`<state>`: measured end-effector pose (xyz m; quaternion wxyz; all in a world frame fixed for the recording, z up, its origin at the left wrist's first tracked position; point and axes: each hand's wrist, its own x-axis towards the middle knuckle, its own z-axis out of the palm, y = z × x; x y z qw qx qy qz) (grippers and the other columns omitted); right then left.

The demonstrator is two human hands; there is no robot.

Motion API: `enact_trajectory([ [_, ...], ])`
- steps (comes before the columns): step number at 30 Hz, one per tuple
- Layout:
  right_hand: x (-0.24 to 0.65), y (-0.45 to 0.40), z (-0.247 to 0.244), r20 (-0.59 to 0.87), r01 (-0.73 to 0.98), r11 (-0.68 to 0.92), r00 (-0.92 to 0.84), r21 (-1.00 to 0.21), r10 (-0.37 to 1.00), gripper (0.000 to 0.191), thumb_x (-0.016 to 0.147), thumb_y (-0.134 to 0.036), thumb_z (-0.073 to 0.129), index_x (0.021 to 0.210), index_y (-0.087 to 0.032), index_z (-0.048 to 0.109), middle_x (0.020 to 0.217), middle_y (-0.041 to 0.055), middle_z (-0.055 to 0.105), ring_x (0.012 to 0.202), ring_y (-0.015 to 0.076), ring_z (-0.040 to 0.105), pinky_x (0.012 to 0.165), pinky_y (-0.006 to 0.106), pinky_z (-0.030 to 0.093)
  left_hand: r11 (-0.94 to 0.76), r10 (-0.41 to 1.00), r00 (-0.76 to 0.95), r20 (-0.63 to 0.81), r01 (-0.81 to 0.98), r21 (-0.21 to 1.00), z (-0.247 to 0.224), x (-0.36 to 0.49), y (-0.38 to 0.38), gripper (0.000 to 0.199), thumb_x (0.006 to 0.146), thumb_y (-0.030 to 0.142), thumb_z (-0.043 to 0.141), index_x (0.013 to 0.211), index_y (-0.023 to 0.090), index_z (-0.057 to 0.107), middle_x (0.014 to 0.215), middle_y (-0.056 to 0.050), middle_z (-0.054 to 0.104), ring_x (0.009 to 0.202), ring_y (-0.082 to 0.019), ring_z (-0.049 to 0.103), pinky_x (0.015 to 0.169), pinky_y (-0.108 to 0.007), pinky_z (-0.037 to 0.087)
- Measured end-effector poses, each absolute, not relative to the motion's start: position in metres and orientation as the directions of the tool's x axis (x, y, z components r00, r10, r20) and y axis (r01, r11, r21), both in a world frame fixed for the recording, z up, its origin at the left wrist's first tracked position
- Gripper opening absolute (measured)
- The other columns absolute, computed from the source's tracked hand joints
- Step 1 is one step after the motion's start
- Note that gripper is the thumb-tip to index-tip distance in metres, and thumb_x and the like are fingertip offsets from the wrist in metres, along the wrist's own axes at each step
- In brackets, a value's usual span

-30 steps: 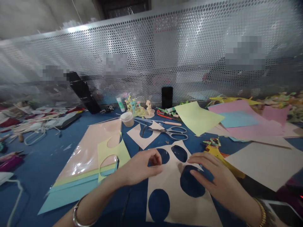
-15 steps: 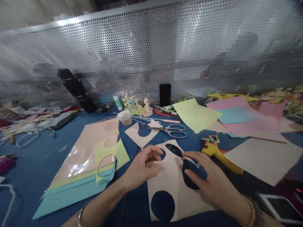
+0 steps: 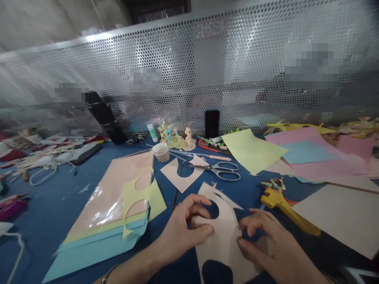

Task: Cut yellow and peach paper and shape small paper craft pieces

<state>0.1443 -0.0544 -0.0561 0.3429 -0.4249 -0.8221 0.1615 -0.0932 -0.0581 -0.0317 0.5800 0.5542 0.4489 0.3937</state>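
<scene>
At a blue desk strewn with coloured paper, a cream paper sheet lies between your hands, its long axis running away from you. Your left hand curls, pinching the sheet's left edge; your right hand spreads against its right edge, about as near. Round cut-outs pierce the sheet; a ragged tip ends its far end.

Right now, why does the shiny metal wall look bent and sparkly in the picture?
In the head view, the perforated metal screen seems to bend toward the edges, like through a wide lens; in that view, light makes bright glare on it, and the plastic sleeve glints too.
</scene>
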Motion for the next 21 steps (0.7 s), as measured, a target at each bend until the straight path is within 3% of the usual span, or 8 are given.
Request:
enact_trajectory([
  [3,0.146,-0.055,-0.053,0.421,0.561,0.547,-0.350,-0.621,0.837,0.014,0.079,-0.020,0.059,0.076,-0.027,0.047,0.073,-0.0064,0.066,0.080,0.0157,0.066,0.074,0.026,0.052,0.102,0.939,0.341,-0.050,-0.135,0.986,-0.035,-0.096,-0.056,0.045,0.071,0.033,0.075,0.109,0.024,0.054,0.078,0.003,0.059,0.070,-0.009,0.049,0.062,-0.017,0.038],
  [7,0.146,-0.055,-0.052,0.362,0.551,0.499,-0.346,-0.669,0.866,0.008,0.082,-0.019,0.055,0.080,-0.026,0.053,0.075,-0.0046,0.065,0.069,0.0128,0.065,0.062,0.021,0.052,0.259,0.909,0.403,-0.102,-0.358,0.897,-0.037,-0.095,-0.055,0.057,0.067,0.039,0.078,0.117,0.025,0.054,0.087,0.000,0.060,0.072,-0.011,0.054,0.058,-0.017,0.040],
  [12,0.142,-0.056,-0.048,0.297,0.552,0.504,-0.424,-0.664,0.855,0.006,0.083,-0.020,0.053,0.083,-0.026,0.055,0.075,-0.0022,0.067,0.074,0.0160,0.068,0.069,0.025,0.055,0.312,0.908,0.388,-0.158,-0.375,0.873,-0.038,-0.091,-0.060,0.055,0.065,0.034,0.081,0.115,0.025,0.059,0.093,-0.002,0.060,0.081,-0.014,0.058,0.065,-0.019,0.043],
  [18,0.143,-0.054,-0.041,0.325,0.536,0.525,-0.426,-0.661,0.844,0.007,0.081,-0.020,0.057,0.083,-0.027,0.056,0.077,-0.0049,0.067,0.072,0.0121,0.067,0.064,0.018,0.053,0.374,0.888,0.432,-0.160,-0.475,0.797,-0.048,-0.091,-0.065,0.074,0.060,0.033,0.084,0.126,0.027,0.049,0.108,-0.005,0.057,0.090,-0.020,0.060,0.070,-0.025,0.045],
  [21,0.146,-0.055,-0.046,0.349,0.548,0.516,-0.385,-0.659,0.854,0.008,0.079,-0.021,0.060,0.083,-0.027,0.057,0.077,-0.0064,0.067,0.070,0.0107,0.066,0.062,0.015,0.053,0.379,0.877,0.460,-0.136,-0.491,0.785,-0.050,-0.091,-0.066,0.059,0.063,0.030,0.082,0.113,0.024,0.052,0.105,-0.004,0.058,0.087,-0.018,0.060,0.066,-0.022,0.043],
])
